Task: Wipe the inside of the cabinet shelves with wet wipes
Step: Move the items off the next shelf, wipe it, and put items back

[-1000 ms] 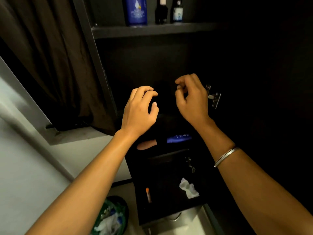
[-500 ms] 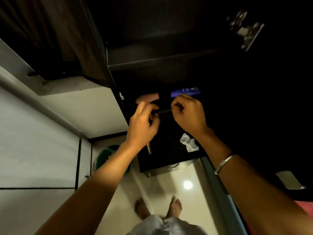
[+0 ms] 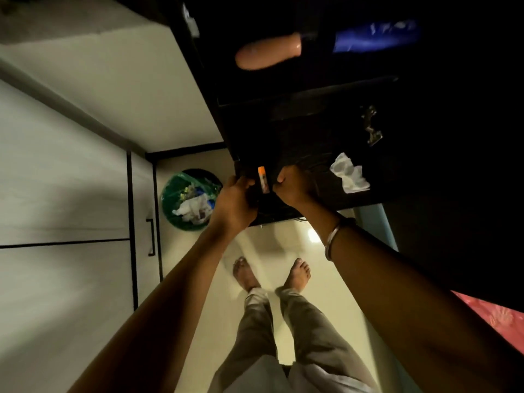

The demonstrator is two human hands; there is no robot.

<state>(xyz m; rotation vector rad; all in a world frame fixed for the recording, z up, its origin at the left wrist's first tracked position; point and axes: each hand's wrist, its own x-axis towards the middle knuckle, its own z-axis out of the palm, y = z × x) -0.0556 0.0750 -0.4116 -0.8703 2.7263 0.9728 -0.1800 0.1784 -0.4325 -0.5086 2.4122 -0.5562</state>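
Note:
My left hand (image 3: 234, 198) and my right hand (image 3: 293, 185) are close together over the front of the dark cabinet's lower shelf (image 3: 397, 182). Both have curled fingers and seem to grip one dark item between them, which is hard to make out against the black shelf. A small orange tube (image 3: 263, 179) shows between the two hands. To the right, a crumpled white wipe (image 3: 350, 173) lies on the same shelf. On the shelf above lie a peach tube (image 3: 266, 52) and a blue tube (image 3: 374, 36).
A green bin (image 3: 190, 199) lined with plastic and holding rubbish stands on the floor left of the cabinet. White cupboard doors with a black handle (image 3: 151, 236) fill the left side. A metal hinge (image 3: 371, 129) sits inside the cabinet. A pink cloth (image 3: 496, 316) is at right.
The view tipped from the upper shelves down to the floor. Both hands dropped from the upper compartment to the lower shelf's front, closing together around a dark item.

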